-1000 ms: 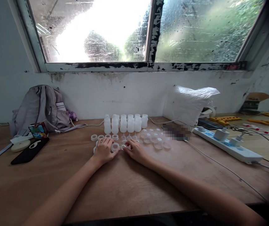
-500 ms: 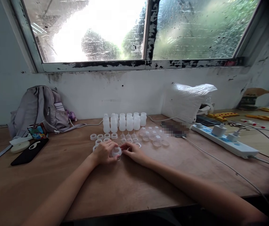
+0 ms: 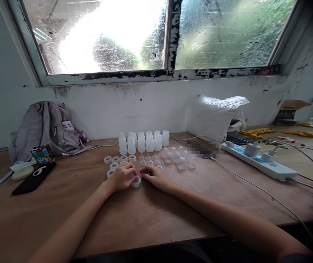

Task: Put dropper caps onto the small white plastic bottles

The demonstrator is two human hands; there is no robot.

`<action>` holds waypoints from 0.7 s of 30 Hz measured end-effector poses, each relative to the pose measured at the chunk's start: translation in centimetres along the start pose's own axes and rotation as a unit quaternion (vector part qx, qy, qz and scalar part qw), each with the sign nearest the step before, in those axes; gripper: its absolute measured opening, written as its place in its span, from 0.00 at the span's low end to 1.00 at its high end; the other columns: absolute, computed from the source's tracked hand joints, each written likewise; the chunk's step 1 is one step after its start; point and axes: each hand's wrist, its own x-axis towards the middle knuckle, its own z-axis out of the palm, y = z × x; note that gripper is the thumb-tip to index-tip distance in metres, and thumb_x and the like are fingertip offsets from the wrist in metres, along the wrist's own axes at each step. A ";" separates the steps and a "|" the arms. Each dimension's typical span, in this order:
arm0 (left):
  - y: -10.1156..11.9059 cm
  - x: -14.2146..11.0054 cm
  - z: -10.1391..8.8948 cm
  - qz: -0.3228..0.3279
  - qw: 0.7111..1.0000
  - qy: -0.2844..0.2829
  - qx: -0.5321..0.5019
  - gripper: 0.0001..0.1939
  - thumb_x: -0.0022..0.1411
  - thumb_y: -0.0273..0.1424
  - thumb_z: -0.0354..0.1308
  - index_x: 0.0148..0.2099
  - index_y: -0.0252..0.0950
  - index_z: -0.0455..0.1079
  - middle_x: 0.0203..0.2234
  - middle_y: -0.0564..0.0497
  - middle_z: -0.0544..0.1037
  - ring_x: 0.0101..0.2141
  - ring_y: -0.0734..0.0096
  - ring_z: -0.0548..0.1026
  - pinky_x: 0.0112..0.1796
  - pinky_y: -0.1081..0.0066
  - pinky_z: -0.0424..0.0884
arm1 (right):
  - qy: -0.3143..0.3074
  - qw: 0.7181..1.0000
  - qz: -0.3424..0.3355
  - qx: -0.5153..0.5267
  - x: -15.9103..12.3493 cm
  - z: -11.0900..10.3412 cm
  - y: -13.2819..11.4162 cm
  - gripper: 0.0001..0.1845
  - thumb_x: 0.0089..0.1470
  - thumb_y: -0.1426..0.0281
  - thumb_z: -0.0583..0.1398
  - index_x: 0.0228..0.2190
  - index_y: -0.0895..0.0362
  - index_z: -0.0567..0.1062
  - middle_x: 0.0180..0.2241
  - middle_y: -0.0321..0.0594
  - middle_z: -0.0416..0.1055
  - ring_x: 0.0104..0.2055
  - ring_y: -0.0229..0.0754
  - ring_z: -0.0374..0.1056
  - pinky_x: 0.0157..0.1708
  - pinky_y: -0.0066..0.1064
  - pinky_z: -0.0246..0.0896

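White plastic ring, gripped by the left hand, sits on the near side of the bottles. The right hand curls beside it; whether it holds anything I cannot tell. Before the bottles on the worktop lie more rings, clear teats and, rightward, caps. Left of the bottles is a colourful box, print too small to read; right, a power strip with illegible blue markings.

The left hand partly hides white rings; pixelation obscures the dark device.
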 end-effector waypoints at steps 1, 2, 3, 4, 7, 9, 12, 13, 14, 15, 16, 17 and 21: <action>0.0 0.1 0.2 -0.025 0.999 0.024 -0.033 0.09 0.55 0.35 0.49 0.30 0.35 0.65 0.29 0.50 0.68 0.32 0.70 0.66 0.35 0.70 0.62 | -0.003 1.000 -0.007 0.002 -0.1 0.0 -0.2 0.11 0.42 0.79 0.54 0.30 0.59 0.71 0.26 0.37 0.68 0.27 0.34 0.62 0.28 0.26 0.57; 0.1 0.2 0.4 -0.057 0.994 0.050 -0.073 0.09 0.56 0.35 0.49 0.30 0.35 0.65 0.27 0.51 0.68 0.29 0.72 0.66 0.33 0.72 0.62 | -0.006 1.000 -0.014 0.005 -0.2 -0.1 -0.4 0.12 0.41 0.79 0.54 0.32 0.59 0.70 0.26 0.36 0.68 0.27 0.34 0.62 0.28 0.25 0.57; 0.2 0.3 0.6 -0.093 0.986 0.074 -0.121 0.09 0.56 0.35 0.49 0.30 0.35 0.64 0.25 0.52 0.67 0.27 0.73 0.65 0.30 0.73 0.62 | -0.009 1.000 -0.023 0.011 -0.3 -0.1 -0.6 0.13 0.42 0.79 0.54 0.33 0.58 0.70 0.27 0.36 0.68 0.26 0.33 0.62 0.27 0.25 0.57; 0.3 0.4 0.8 -0.126 0.972 0.093 -0.174 0.10 0.56 0.36 0.48 0.30 0.35 0.63 0.23 0.53 0.67 0.25 0.74 0.65 0.27 0.74 0.62 | -0.010 0.999 -0.031 0.020 -0.5 -0.2 -0.9 0.13 0.43 0.77 0.55 0.34 0.57 0.69 0.27 0.36 0.68 0.26 0.33 0.61 0.27 0.25 0.58; 0.5 0.6 1.4 -0.191 0.917 0.102 -0.336 0.11 0.55 0.38 0.49 0.31 0.34 0.63 0.23 0.53 0.67 0.23 0.76 0.65 0.24 0.76 0.62 | -0.001 0.996 -0.034 0.086 -0.7 -0.2 -1.4 0.10 0.47 0.70 0.55 0.35 0.57 0.68 0.30 0.37 0.68 0.30 0.35 0.63 0.30 0.27 0.59; 0.7 0.7 1.9 -0.221 0.880 0.093 -0.409 0.12 0.53 0.39 0.51 0.31 0.33 0.63 0.24 0.53 0.68 0.23 0.77 0.66 0.23 0.77 0.63 | -0.001 0.988 -0.014 0.152 -0.6 -0.2 -1.5 0.12 0.47 0.65 0.56 0.35 0.57 0.67 0.32 0.38 0.68 0.32 0.36 0.64 0.31 0.28 0.60; 0.8 0.7 2.6 -0.290 0.838 0.108 -0.449 0.15 0.52 0.40 0.51 0.37 0.34 0.62 0.22 0.53 0.69 0.20 0.77 0.67 0.21 0.77 0.64 | -0.007 0.977 0.033 0.212 -0.4 -0.2 -1.4 0.15 0.44 0.61 0.57 0.32 0.59 0.67 0.29 0.38 0.68 0.28 0.35 0.64 0.27 0.27 0.61; 0.9 0.7 2.8 -0.312 0.828 0.118 -0.451 0.16 0.53 0.41 0.50 0.38 0.34 0.62 0.22 0.53 0.70 0.18 0.77 0.67 0.19 0.77 0.63 | -0.002 0.975 0.046 0.215 -0.3 -0.2 -1.3 0.15 0.43 0.61 0.58 0.31 0.59 0.66 0.27 0.37 0.68 0.26 0.34 0.64 0.25 0.26 0.61; 0.9 0.7 2.9 -0.325 0.823 0.126 -0.449 0.17 0.54 0.42 0.48 0.39 0.35 0.61 0.22 0.53 0.70 0.17 0.77 0.67 0.18 0.77 0.63 | 0.007 0.976 0.056 0.212 -0.3 -0.2 -1.3 0.16 0.43 0.60 0.58 0.30 0.59 0.66 0.25 0.36 0.67 0.24 0.33 0.63 0.23 0.26 0.60; 1.0 0.7 2.9 -0.326 0.827 0.128 -0.439 0.17 0.55 0.42 0.47 0.39 0.35 0.61 0.22 0.52 0.71 0.16 0.77 0.67 0.17 0.76 0.63 | 0.016 0.977 0.063 0.204 -0.3 -0.2 -1.4 0.16 0.43 0.59 0.58 0.29 0.59 0.66 0.23 0.34 0.66 0.21 0.32 0.62 0.21 0.25 0.59; 1.1 0.7 2.9 -0.315 0.840 0.125 -0.423 0.17 0.55 0.42 0.46 0.39 0.35 0.62 0.23 0.52 0.71 0.15 0.77 0.68 0.17 0.76 0.63 | 0.025 0.978 0.067 0.195 -0.3 -0.2 -1.4 0.16 0.43 0.59 0.58 0.28 0.59 0.66 0.20 0.33 0.65 0.19 0.32 0.61 0.19 0.24 0.58; 1.1 0.6 2.8 -0.296 0.859 0.115 -0.402 0.16 0.55 0.41 0.47 0.38 0.34 0.63 0.23 0.51 0.71 0.15 0.77 0.68 0.17 0.76 0.64 | 0.032 0.980 0.069 0.185 -0.3 -0.2 -1.5 0.16 0.43 0.58 0.57 0.27 0.59 0.65 0.19 0.32 0.64 0.18 0.31 0.60 0.17 0.24 0.57; 1.3 0.4 2.8 -0.238 0.918 0.082 -0.307 0.14 0.51 0.35 0.54 0.38 0.33 0.64 0.25 0.51 0.72 0.18 0.77 0.68 0.20 0.76 0.66 | 0.037 0.984 0.059 0.161 -0.4 -0.1 -1.8 0.13 0.44 0.60 0.56 0.27 0.58 0.65 0.17 0.31 0.62 0.16 0.31 0.59 0.15 0.24 0.55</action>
